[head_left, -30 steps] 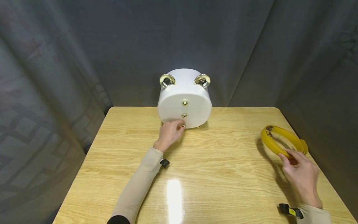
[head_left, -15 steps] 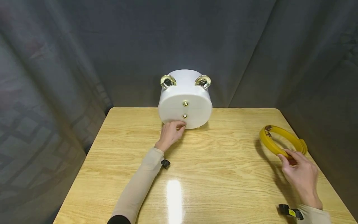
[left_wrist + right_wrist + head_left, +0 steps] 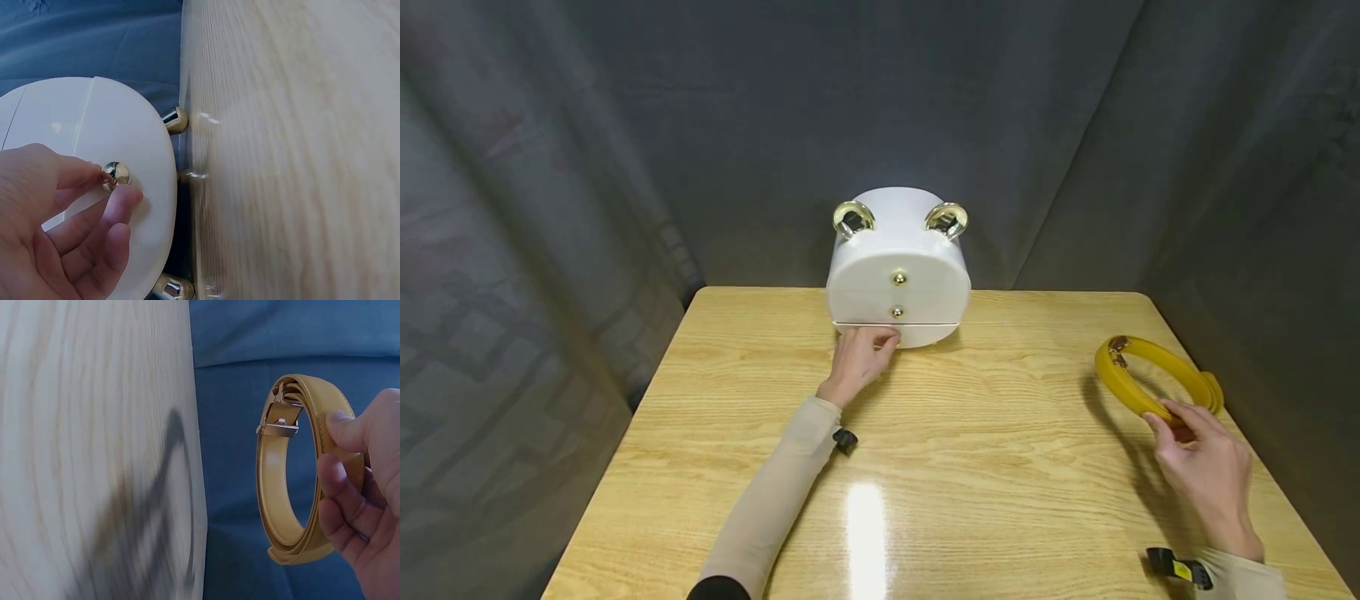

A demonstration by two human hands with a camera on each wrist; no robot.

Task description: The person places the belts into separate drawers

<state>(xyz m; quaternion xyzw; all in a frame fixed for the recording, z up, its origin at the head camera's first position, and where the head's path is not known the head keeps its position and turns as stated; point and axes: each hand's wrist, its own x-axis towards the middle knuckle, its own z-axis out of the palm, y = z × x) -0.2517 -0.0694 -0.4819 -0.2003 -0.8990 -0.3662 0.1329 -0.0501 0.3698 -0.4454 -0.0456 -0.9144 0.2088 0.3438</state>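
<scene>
A white round-fronted drawer box [image 3: 898, 292] with two gold ring ears stands at the back of the table. My left hand [image 3: 859, 360] pinches the gold knob [image 3: 116, 175] of its bottom drawer [image 3: 925, 335], and a dark gap line runs along that drawer's top edge. Two more gold knobs sit higher on the front. At the right, my right hand [image 3: 1208, 467] grips a coiled yellow belt [image 3: 1120, 383] between thumb and fingers. The belt's metal buckle [image 3: 281, 429] shows inside the coil in the right wrist view. The belt hangs above the table, its shadow below.
The wooden table [image 3: 985, 467] extends between both hands, with a bright light reflection near its front. Grey curtains [image 3: 760, 150] hang behind and at both sides. Short gold feet [image 3: 175, 121] support the box.
The bottom drawer has come slightly forward, and a gap line now shows above it. My left hand still holds the knob; the right hand and belt have barely moved.
</scene>
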